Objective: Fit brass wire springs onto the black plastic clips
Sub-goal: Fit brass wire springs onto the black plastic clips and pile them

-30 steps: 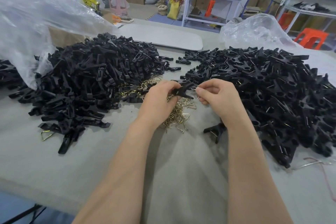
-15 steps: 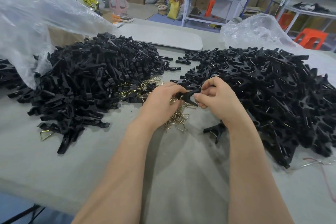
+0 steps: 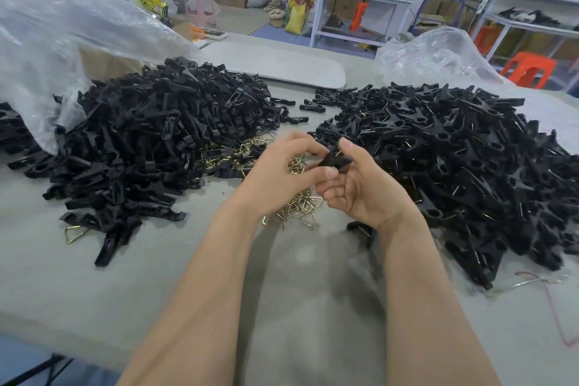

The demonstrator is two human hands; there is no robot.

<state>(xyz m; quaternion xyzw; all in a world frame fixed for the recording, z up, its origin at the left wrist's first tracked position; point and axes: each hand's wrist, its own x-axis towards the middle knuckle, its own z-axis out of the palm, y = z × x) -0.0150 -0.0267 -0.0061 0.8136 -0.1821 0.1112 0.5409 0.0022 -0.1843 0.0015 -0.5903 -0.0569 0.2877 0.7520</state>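
A black plastic clip (image 3: 334, 160) with a brass wire end showing is pinched between both hands above the table's middle. My left hand (image 3: 282, 172) grips its near side with thumb and fingers. My right hand (image 3: 360, 188) is turned palm-up, thumb and fingers on the clip's far side. Under the hands lies a heap of brass wire springs (image 3: 300, 210). A big pile of bare black clips (image 3: 156, 147) is on the left. A second pile of black clips with wire showing (image 3: 454, 160) is on the right.
Clear plastic bags lie behind each pile, a large bag (image 3: 47, 41) at the left and a smaller bag (image 3: 438, 56) at the right. One spring (image 3: 75, 233) lies loose by the left pile. A grey board (image 3: 275, 63) sits at the back. Shelves and boxes fill the room beyond.
My right hand has rolled palm-up and my left hand's fingers have shifted on the clip; the clip between them has turned. The piles have not moved.
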